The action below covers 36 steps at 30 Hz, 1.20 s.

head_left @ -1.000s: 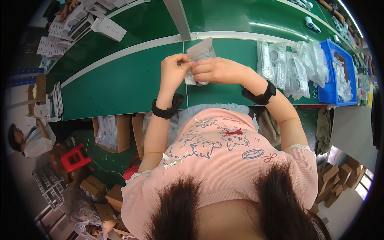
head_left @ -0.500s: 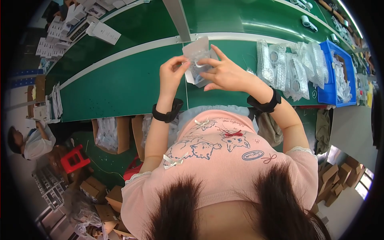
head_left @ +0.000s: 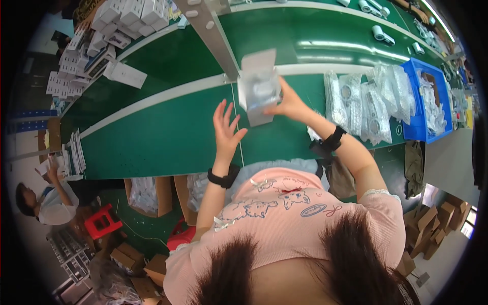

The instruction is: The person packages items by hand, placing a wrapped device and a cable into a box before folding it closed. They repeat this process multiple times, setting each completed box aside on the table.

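Observation:
My right hand (head_left: pixel 291 102) grips an open white box (head_left: pixel 258 66) from its right side, with the thumb near the lower flap. Clear bubble wrap (head_left: pixel 263 91) shows inside the box; what it wraps cannot be made out. The box's end flaps stand out at top and bottom. My left hand (head_left: pixel 226 131) is apart from the box, to its lower left over the green table (head_left: pixel 168 127), with fingers spread and nothing in them. Black bands sit on both my wrists.
Several bubble-wrapped items (head_left: pixel 356 101) lie on the right, beside a blue bin (head_left: pixel 429 101) of plastic-wrapped pieces. White boxes (head_left: pixel 124 73) are piled at the far left. A metal post (head_left: pixel 216 40) rises behind my hands. Cartons (head_left: pixel 147 195) stand under the table; a person (head_left: pixel 46 198) works at left.
My left hand has let go of the box and dropped down and left, its fingers opening. My right hand now holds the box alone, gripping its right side.

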Available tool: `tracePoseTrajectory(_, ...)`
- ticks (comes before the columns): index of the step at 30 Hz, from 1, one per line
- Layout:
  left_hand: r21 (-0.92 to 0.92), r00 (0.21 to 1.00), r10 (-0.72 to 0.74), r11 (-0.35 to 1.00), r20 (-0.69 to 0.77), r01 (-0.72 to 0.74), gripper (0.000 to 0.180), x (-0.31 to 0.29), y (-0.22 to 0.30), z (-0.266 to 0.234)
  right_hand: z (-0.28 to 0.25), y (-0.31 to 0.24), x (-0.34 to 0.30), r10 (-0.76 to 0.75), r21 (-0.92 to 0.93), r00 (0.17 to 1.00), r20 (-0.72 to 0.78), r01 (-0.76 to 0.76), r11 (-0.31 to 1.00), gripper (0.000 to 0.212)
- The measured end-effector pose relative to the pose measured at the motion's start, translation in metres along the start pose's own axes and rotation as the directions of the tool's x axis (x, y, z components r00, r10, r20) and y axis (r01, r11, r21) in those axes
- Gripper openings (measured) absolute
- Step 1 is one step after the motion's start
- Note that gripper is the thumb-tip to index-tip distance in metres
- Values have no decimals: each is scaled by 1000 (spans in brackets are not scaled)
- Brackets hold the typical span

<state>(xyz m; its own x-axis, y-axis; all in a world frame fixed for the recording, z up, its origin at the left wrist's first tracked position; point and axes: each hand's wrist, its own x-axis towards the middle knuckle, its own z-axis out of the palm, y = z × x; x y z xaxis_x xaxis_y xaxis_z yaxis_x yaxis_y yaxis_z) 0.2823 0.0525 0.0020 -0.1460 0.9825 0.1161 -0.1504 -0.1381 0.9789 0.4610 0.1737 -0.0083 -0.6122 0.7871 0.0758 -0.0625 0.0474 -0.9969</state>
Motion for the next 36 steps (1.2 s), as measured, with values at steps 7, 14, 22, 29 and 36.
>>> tracePoseTrajectory(7, 348, 980, -187, 925, 60, 155, 45, -20, -24, -15, -117, -1, 178, -336, -464, 863, -378, 138, 875, 99)
tracePoseTrajectory(14, 486, 964, -218, 866, 153, 119, 36, -5, -27, -5, -146, 41, 242, -348, -677, 857, -380, -1, 736, 105)
tracePoseTrajectory(22, 548, 956, -177, 836, 234, 20, 35, 17, -25, -2, -140, 58, 224, -262, -664, 908, -326, -23, 748, 105)
tracePoseTrajectory(29, 569, 958, -251, 812, 141, 129, 40, 13, -38, -2, -146, 1, 117, -114, -790, 970, -215, -104, 605, 74)
tracePoseTrajectory(36, 594, 837, -90, 746, 539, -302, 68, 41, -54, 88, -157, -50, -95, -384, -861, 807, -449, -277, 426, 44)
